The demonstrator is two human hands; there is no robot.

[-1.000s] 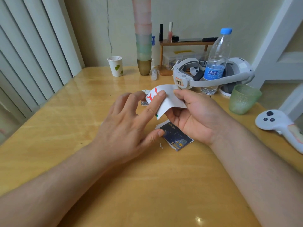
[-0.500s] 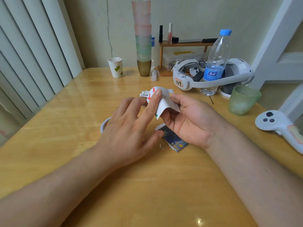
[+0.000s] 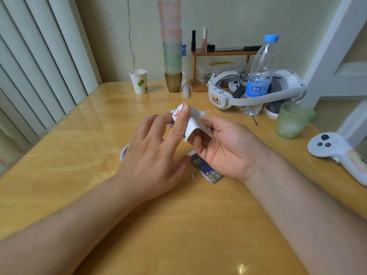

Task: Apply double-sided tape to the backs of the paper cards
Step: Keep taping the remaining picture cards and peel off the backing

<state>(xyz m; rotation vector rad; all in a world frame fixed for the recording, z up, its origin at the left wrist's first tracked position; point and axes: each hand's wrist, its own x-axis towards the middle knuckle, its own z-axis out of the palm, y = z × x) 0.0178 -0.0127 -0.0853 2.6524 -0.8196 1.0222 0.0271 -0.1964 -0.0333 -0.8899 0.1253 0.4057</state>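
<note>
Pinched between both hands, a small white paper card with red and green marks [image 3: 191, 124] hangs bent above the middle of the yellow wooden table [image 3: 79, 155]. Going left to right: the left hand [image 3: 153, 153] has its index finger laid straight over the card's printed side, thumb tucked below, other fingers loose; prob. pressing tape down or rubbing at a liner, can't tell which. Behind that hand, part of a white tape roll [image 3: 123, 152] shows on the table, close by, likely for the next strip. The right hand [image 3: 224, 149] faces palm up w/ fingers curled under the card, thumb on its right edge; it seems to brace the paper so the left finger has sth to push against. Under the right palm lies a dark blue printed card [image 3: 208, 171], flat on the table, w/ a tiny white paper scrap [image 3: 193, 177] just left of it, maybe peeled backing. More white cards [image 3: 201, 112] peek out behind the held one.

Along the far edge: a white paper cup w/ green leaves [image 3: 140, 82], a tall stack of pastel plastic cups [image 3: 171, 46], a white headset [image 3: 248, 92], a clear water bottle w/ blue cap [image 3: 260, 76]. Near the right edge, a green textured glass [image 3: 292, 120] and a white controller [image 3: 335, 153], well apart from the work.
</note>
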